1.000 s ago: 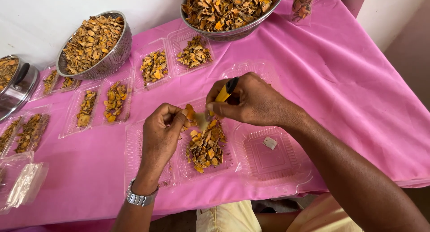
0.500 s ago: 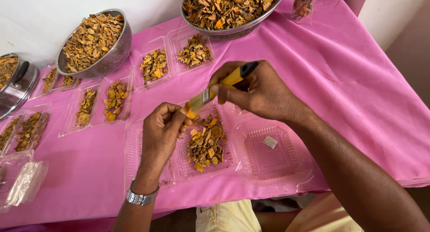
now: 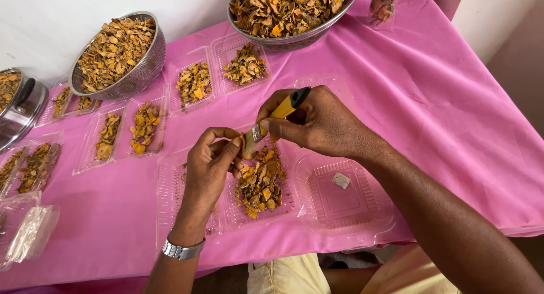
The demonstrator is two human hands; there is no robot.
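Fingers of the right hand (image 3: 323, 124) are pinched shut around a small brush (image 3: 276, 117), thumb and forefinger clamped near its metal ferrule. Half a second ago the brush was raised higher and lay flatter; now its bristle end has dropped to meet the left hand (image 3: 211, 165), so the work looks to have passed from lifting the brush to stroking with it. The left fingers are curled closed against the thumb, apparently nipping a small piece at the bristles, though the piece itself is hidden and I cannot tell what it is.

The brush runs on a slant: its long axis goes from the black handle tip, up and to the right, down through the yellow grip to the bristles, which point down and left toward the left fingertips.

Both hands hang just above the clear tray (image 3: 260, 183) of dried orange-brown slices. Right of that tray lies an open clear lid (image 3: 345, 197) holding one small white scrap (image 3: 340, 180). Beyond the tray, further filled trays (image 3: 194, 84) sit on the pink cloth (image 3: 442, 101); behind them stand a mesh bowl (image 3: 119, 53) and a large steel bowl (image 3: 289, 13), both heaped with the same slices. A metal watch (image 3: 182, 250) circles the left wrist.
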